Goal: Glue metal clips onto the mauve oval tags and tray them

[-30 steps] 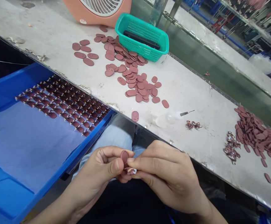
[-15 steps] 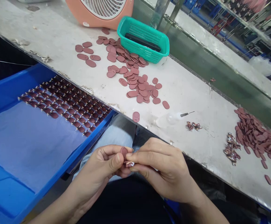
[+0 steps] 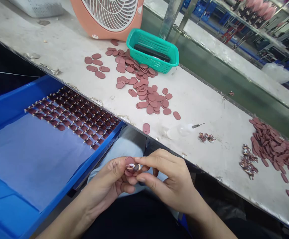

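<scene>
Both my hands are raised over my lap, just in front of the table edge. My left hand (image 3: 107, 181) pinches a maroon oval rubber piece (image 3: 129, 161) between thumb and fingers. A small white-and-brown printed piece (image 3: 134, 167) lies against its face, and the fingertips of my right hand (image 3: 166, 179) press on that piece. Part of the oval is hidden by my fingers. Loose maroon ovals (image 3: 144, 96) lie scattered on the white worktable (image 3: 196, 99) beyond my hands, and a single one (image 3: 146, 128) rests near the edge.
To the left, a blue tray (image 3: 60, 199) holds rows of small maroon pieces (image 3: 72, 116) on blue paper. At right lie a maroon pile (image 3: 271, 146) and printed scraps (image 3: 247, 162). A teal basket (image 3: 159, 64), plastic bottle (image 3: 179, 131) and pink fan (image 3: 107, 20) stand on the table.
My hands have drawn closer around the maroon oval, and the printed piece now sits on its face. The view has tilted, so the table appears lower in the frame.
</scene>
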`<state>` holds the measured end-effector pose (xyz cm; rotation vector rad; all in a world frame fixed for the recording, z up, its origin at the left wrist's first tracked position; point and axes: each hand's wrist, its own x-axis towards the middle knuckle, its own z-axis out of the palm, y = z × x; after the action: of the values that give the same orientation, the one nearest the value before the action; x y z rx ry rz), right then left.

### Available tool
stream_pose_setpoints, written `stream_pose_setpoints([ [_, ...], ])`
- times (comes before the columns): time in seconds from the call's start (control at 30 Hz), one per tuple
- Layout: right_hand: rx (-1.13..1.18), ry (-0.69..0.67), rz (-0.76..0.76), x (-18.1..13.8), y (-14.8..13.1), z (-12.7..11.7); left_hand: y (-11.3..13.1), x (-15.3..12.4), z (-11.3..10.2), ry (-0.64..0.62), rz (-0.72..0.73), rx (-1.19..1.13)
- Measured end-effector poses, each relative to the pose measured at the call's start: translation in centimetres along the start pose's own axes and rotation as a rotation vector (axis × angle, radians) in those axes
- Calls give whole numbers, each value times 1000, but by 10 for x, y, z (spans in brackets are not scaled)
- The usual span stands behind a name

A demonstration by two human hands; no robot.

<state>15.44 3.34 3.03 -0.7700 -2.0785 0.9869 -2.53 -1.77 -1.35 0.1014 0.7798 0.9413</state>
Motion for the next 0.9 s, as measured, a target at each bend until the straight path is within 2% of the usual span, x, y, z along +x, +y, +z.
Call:
stream_pose_setpoints([
  [0.2, 49, 4, 46, 2, 2, 6, 5, 0, 1, -9, 40, 24],
  [0.33, -14, 67, -22, 5, 2, 11, 4, 0, -9, 13, 94, 65],
  [0.4, -157, 159, -97, 8, 5, 19, 3, -2, -13, 155, 244, 74],
  [0.5, -426, 275, -279, 14, 14, 36, 2, -4, -17, 417, 558, 128],
  [0.57, -517, 287, -401, 18, 23, 51, 2, -6, -19, 465, 662, 197],
  [0.63, -516, 266, -462, 23, 32, 66, 3, -7, -20, 474, 680, 249],
  [0.77, -488, 215, -442, 33, 40, 90, 7, -8, -25, 613, 685, 312],
  [0.83, -494, 190, -425, 37, 38, 96, 12, -7, -35, 691, 683, 349],
  [0.9, -489, 176, -436, 36, 34, 94, 24, -4, -55, 764, 677, 398],
])
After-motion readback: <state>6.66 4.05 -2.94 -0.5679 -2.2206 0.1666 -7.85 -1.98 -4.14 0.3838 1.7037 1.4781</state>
